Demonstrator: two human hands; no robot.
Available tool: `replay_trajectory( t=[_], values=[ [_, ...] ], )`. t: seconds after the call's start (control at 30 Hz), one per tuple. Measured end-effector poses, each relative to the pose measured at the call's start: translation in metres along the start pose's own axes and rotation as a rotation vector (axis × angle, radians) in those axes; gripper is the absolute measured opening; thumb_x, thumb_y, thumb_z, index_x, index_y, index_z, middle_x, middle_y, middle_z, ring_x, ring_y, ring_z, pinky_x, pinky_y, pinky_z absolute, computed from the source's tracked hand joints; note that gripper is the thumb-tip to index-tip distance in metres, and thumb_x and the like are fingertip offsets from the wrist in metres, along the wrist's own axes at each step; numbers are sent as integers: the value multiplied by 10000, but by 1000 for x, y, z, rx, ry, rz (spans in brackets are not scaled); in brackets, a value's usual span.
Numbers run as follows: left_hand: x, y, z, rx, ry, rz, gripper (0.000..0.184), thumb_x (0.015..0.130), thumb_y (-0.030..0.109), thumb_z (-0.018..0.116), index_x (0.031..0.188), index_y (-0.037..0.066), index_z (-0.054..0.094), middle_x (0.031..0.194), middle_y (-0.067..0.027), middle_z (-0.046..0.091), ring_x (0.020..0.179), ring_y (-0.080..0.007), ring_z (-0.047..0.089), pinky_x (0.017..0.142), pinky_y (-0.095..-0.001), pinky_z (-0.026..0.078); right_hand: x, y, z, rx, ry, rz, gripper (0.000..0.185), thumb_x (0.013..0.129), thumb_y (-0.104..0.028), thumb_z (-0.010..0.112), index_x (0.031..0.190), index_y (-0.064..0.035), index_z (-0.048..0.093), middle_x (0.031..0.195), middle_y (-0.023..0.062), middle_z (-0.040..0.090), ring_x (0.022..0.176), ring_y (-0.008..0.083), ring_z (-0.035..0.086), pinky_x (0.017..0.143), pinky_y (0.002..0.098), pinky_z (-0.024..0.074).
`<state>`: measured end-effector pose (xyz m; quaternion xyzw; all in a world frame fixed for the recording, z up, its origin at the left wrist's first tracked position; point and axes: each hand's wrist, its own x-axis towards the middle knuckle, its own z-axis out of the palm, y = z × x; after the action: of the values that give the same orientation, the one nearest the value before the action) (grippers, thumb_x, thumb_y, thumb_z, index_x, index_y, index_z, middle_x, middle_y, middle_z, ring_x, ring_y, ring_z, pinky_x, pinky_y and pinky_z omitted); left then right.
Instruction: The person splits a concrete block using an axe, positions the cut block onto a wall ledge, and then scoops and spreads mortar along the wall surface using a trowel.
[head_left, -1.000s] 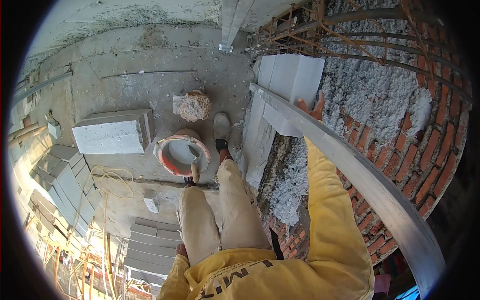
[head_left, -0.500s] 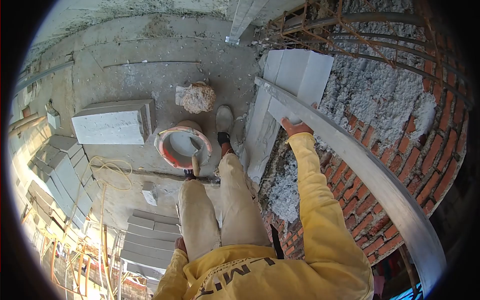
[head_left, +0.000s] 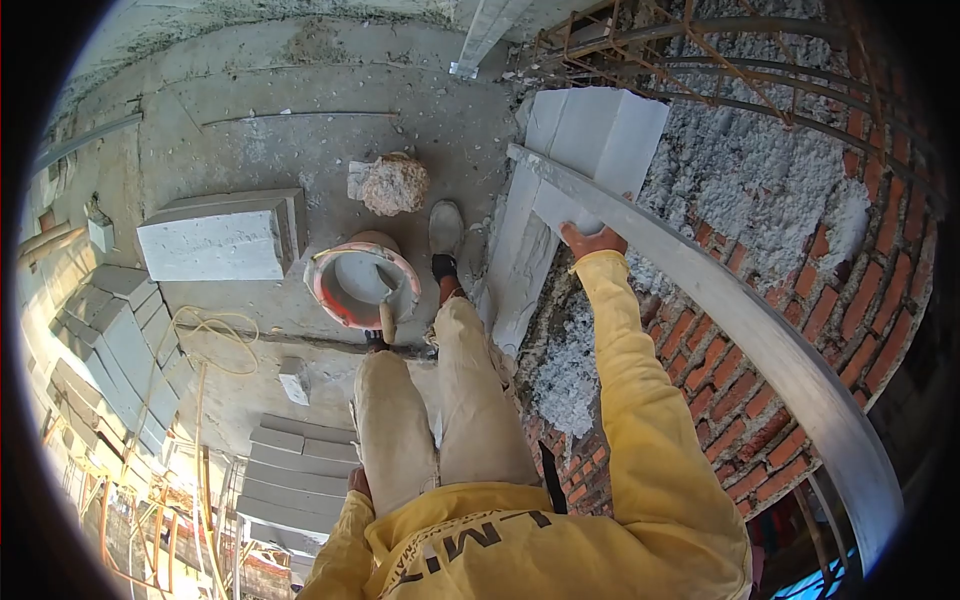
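Note:
My right hand [head_left: 597, 243] is wrapped round a long metal straightedge [head_left: 700, 270], with a fingertip showing beyond its far edge. The bar's far end lies across pale lightweight blocks [head_left: 590, 130] set along the wall top; its near end runs back past my right side. My left hand [head_left: 360, 482] hangs beside my left thigh, and its fingers are mostly hidden. Near my feet stands a round mortar bucket [head_left: 318, 290] with an orange-stained rim. A trowel [head_left: 387, 318] rests in it, handle over the near edge.
A rough lump [head_left: 393, 184] lies beyond the bucket. Large grey blocks [head_left: 215, 240] sit on the floor at left, with more stacks [head_left: 295, 470] nearer. Rusty rebar [head_left: 700, 50] crosses the upper right above the brickwork [head_left: 740, 440]. A yellow hose [head_left: 205, 340] curls at left.
The view has shifted slightly. My right hand keeps its hold on the straightedge, whose near end sits a little further right and lower in view.

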<state>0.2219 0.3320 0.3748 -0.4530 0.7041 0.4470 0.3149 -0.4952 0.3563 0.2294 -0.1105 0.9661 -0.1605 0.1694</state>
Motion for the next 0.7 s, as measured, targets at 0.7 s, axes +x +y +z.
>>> replay_trajectory(
  t=[0.7],
  values=[
    [19,-70,-4,59,-200,24,189,855,200,591,1019,107,586,940,-143,641,964,-392,564,845,-489,451,0,-3,2,-176,-5,70,1115,585,-415,854,1465,-51,275,1431,316,265,1320,467,337,1083,496,368]
  ],
)
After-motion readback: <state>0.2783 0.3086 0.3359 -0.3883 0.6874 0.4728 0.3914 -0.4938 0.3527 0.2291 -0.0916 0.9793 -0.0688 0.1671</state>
